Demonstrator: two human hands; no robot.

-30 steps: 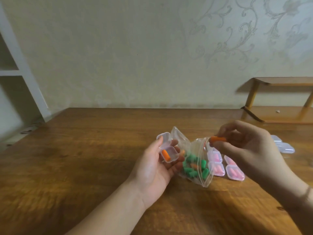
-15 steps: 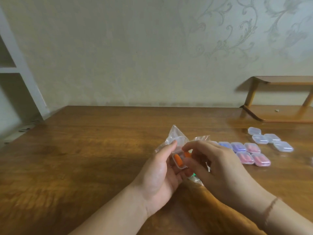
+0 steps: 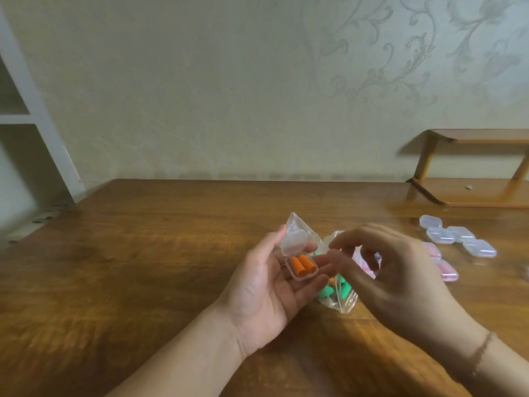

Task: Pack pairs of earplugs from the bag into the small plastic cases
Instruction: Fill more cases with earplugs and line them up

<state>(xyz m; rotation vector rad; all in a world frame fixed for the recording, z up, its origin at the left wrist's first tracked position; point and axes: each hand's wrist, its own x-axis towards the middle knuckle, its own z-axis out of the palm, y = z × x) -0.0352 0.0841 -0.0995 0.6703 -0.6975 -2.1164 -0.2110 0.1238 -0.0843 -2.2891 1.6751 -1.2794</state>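
Nearest the camera, two bare forearms reach out over the wooden table (image 3: 143, 267), the right one with a thin bracelet (image 3: 482, 349) at the wrist. The left hand (image 3: 267, 290) lies palm up above the table, its fingers curled under a small open case (image 3: 301, 267) that rests on them, thumb up along the case's left side; the clear lid (image 3: 293, 244) stands tipped back on the far side of the case. Two orange earplugs (image 3: 300, 264) lie side by side inside the case. Just right of the case hovers the right hand (image 3: 400, 279), back toward the camera, its thumb and forefinger curved toward each other with their tips close together; they seem to hold nothing, though whether something tiny is pinched there cannot be told. Below and between both hands, just right of the case, the clear zip bag (image 3: 342, 299) lies on the table, with green earplugs (image 3: 327, 290) and a bit of orange showing through it; its far corner pokes up behind the case lid. Right of the case and partly hidden by the right hand are closed pink-filled cases (image 3: 448, 270). Farther right and farther back from the case sits a cluster of clear closed cases (image 3: 458, 234). Beyond those, at the table's far right, stands a low wooden shelf (image 3: 472, 193), and behind the case the patterned wall (image 3: 257, 96) rises.
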